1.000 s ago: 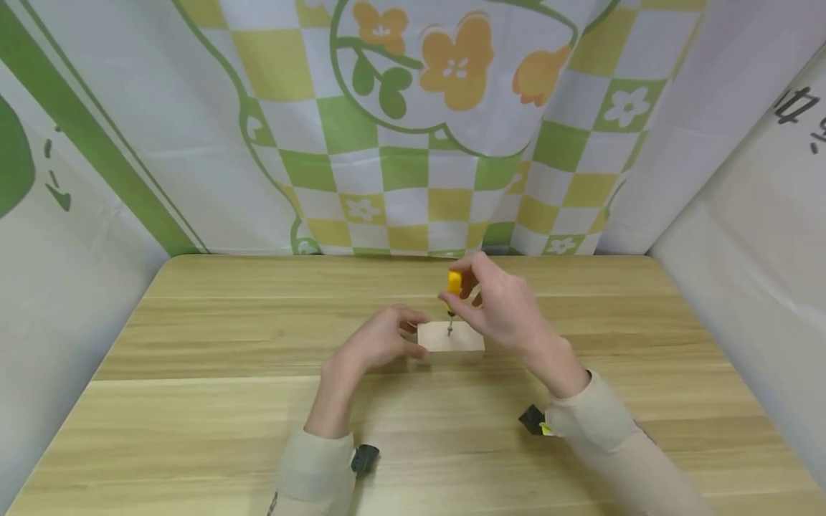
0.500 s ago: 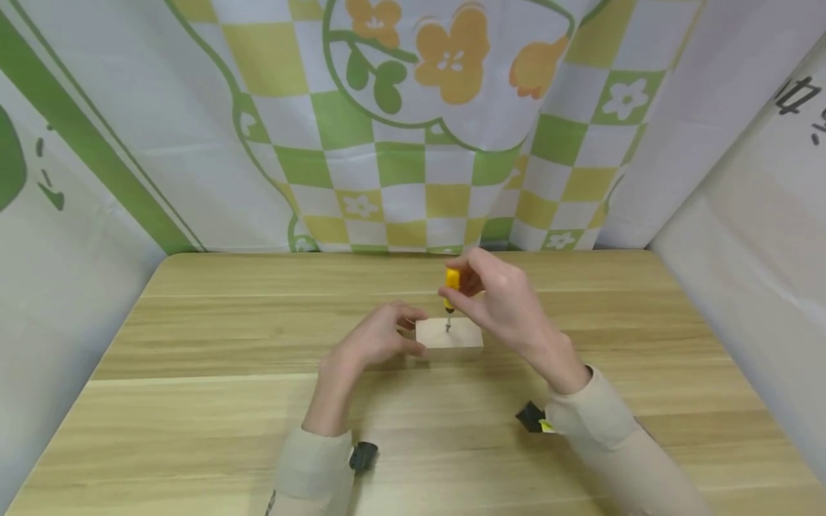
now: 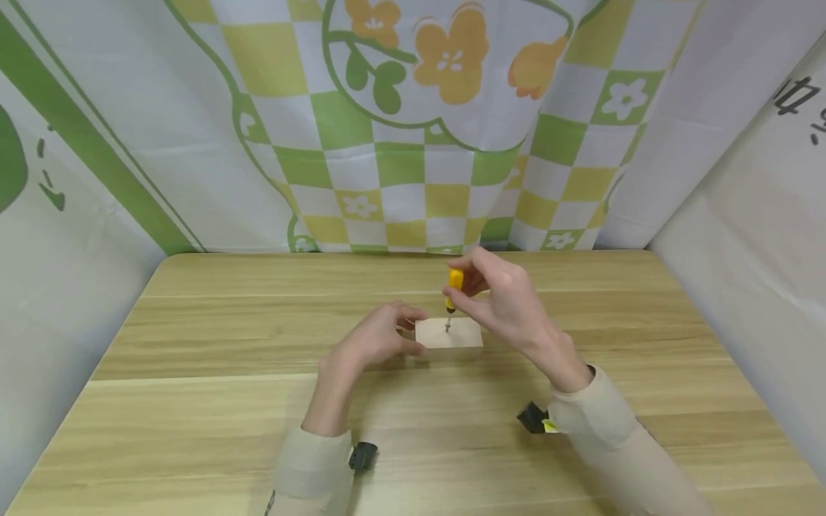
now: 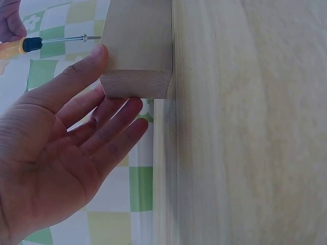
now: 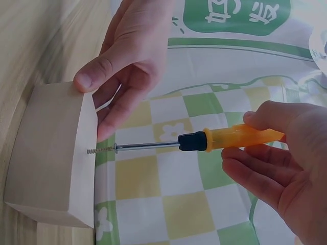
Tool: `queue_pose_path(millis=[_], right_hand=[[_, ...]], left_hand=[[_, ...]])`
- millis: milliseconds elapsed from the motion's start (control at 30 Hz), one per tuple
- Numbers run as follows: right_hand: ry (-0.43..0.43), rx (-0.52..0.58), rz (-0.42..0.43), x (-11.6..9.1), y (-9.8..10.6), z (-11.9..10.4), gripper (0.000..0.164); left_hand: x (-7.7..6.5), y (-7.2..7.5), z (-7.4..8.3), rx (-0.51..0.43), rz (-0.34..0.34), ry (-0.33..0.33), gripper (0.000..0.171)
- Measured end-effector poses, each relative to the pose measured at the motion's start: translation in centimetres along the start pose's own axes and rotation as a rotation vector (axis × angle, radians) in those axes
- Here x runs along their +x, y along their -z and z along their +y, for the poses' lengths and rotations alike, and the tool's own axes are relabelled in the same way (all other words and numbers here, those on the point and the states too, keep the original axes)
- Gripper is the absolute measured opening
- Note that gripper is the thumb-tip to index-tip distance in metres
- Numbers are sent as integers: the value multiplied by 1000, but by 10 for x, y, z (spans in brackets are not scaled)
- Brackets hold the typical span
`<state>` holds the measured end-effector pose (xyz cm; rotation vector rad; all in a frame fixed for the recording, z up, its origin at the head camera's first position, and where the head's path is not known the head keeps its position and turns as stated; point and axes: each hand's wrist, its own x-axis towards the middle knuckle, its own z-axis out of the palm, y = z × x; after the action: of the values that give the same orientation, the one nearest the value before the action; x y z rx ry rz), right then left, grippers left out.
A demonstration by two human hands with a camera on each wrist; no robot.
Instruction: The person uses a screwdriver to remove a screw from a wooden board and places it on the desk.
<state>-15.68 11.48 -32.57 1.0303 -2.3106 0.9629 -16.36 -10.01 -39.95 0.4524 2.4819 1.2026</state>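
Note:
A pale wooden block (image 3: 461,335) lies on the table, steadied at its left end by my left hand (image 3: 368,342). In the left wrist view, the thumb (image 4: 76,74) presses the block's top edge while the fingers reach round its end. My right hand (image 3: 506,304) pinches the yellow handle of a screwdriver (image 5: 225,138) between thumb and fingertips. The screwdriver stands nearly upright over the block, its shaft tip at the head of a screw (image 5: 102,149). That screw's point is at the block's top face, with most of its thread showing.
The wood-grain table (image 3: 213,430) spreads around the hands. Behind it hangs a checked green, yellow and white cloth (image 3: 403,168), with white cloth walls at both sides. Black wrist cameras (image 3: 364,456) sit at the cuffs, low over the table.
My right fingers have shifted slightly on the screwdriver handle, whose top now leans a touch further right. The left hand and the block keep their places; the head view has moved slightly.

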Motion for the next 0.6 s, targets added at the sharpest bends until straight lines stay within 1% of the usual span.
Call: queue_pose_path(millis=[300, 400, 500, 600], right_hand=[[-56, 83, 14, -1, 0, 2, 28], [-54, 96, 16, -2, 0, 2, 26], [-46, 126, 16, -3, 1, 2, 25], [-52, 155, 9, -4, 4, 2, 25]], left_hand=[[0, 0, 0, 12, 1, -6, 58], [-1, 0, 1, 14, 3, -7, 58], [-2, 0, 1, 14, 1, 7, 58], [-2, 1, 1, 20, -2, 8, 58]])
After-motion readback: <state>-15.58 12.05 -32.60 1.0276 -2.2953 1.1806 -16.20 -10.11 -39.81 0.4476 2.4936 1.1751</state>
